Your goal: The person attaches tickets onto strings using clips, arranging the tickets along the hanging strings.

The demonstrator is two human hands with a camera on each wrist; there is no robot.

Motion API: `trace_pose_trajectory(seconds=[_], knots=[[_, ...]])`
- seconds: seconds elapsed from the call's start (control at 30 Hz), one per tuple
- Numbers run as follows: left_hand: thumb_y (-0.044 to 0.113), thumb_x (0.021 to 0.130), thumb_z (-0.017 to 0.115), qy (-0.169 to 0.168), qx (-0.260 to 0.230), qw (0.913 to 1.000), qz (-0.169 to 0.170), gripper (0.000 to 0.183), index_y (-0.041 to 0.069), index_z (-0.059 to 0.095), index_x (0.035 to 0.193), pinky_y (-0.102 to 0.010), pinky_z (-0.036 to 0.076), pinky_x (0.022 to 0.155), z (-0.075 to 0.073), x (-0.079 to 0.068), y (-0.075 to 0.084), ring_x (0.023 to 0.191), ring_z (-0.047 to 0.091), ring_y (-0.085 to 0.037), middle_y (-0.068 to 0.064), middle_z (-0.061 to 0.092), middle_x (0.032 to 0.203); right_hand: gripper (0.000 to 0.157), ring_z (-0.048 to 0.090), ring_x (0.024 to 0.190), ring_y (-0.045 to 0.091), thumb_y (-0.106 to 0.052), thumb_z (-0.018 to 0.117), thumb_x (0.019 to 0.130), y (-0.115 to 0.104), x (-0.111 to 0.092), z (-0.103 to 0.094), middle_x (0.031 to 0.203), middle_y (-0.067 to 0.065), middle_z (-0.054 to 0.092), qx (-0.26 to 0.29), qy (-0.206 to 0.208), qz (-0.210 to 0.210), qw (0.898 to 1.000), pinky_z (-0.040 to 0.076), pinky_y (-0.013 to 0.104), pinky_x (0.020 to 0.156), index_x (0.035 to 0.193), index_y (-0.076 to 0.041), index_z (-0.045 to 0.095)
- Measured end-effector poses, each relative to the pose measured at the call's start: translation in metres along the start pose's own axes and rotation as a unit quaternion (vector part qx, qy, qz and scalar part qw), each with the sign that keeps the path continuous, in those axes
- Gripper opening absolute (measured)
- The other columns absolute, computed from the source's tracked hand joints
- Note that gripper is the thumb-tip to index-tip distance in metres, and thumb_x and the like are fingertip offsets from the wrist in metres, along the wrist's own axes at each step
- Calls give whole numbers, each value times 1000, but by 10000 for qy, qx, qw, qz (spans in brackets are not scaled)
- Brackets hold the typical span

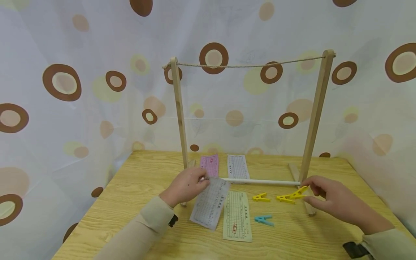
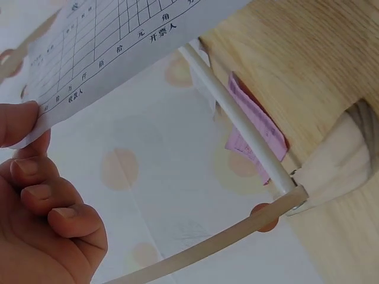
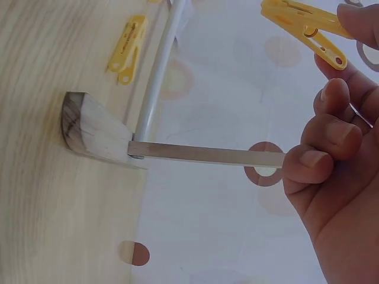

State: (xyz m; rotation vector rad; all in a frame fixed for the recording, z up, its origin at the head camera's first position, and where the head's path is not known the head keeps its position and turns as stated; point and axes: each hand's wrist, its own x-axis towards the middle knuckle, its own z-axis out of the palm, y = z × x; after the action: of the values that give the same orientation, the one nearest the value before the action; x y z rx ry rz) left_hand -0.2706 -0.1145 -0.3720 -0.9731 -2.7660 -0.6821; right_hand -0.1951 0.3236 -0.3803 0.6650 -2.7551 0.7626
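Note:
My left hand (image 1: 202,180) pinches the top edge of a white printed slip (image 1: 210,203), which hangs tilted over the table; the left wrist view shows the thumb on the slip (image 2: 112,47) and the other fingers (image 2: 41,192) curled below it. Near the rack's right foot, my right hand (image 1: 312,188) pinches a yellow clothespin (image 1: 300,191) just above the table, also seen as the yellow clothespin (image 3: 302,21) in the right wrist view. Above both hands a string line (image 1: 250,65) runs between the two uprights of a wooden rack (image 1: 314,119).
Two more yellow clothespins (image 1: 261,197) (image 1: 286,198) and a blue clothespin (image 1: 264,220) lie on the wooden table (image 1: 130,202). A yellow-green slip (image 1: 237,216) lies in front, a pink slip (image 1: 209,165) and a white slip (image 1: 238,167) behind the rack's white rod (image 1: 260,181). A spotted curtain hangs behind.

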Motion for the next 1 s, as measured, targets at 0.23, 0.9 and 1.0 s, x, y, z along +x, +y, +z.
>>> trace_pose_trajectory(seconds=[0.23,0.9,1.0], knots=[[21,99,63,-24,-71,10000,56,18,18,59,82,-28,37,57,-6,4,9,65,43,-11,5,50,73,25,36,61,3,-17,77,92,-3,1,-10,77,-11,42,-196,326,-266,9989,33,26,54,113,-24,66],[15,98,61,213,-359,9978,521,23,18,51,78,-25,31,56,-21,22,26,65,41,-10,5,41,71,30,34,57,2,-9,73,93,-30,21,-56,73,-11,41,-978,902,-666,9889,31,23,52,123,-12,66],[13,98,58,248,-533,9968,550,26,16,47,76,-26,29,55,-24,25,28,63,41,-10,4,36,69,32,34,57,2,-7,74,92,-36,28,-65,72,-12,43,-1142,1017,-864,9845,31,22,52,122,-10,65]])
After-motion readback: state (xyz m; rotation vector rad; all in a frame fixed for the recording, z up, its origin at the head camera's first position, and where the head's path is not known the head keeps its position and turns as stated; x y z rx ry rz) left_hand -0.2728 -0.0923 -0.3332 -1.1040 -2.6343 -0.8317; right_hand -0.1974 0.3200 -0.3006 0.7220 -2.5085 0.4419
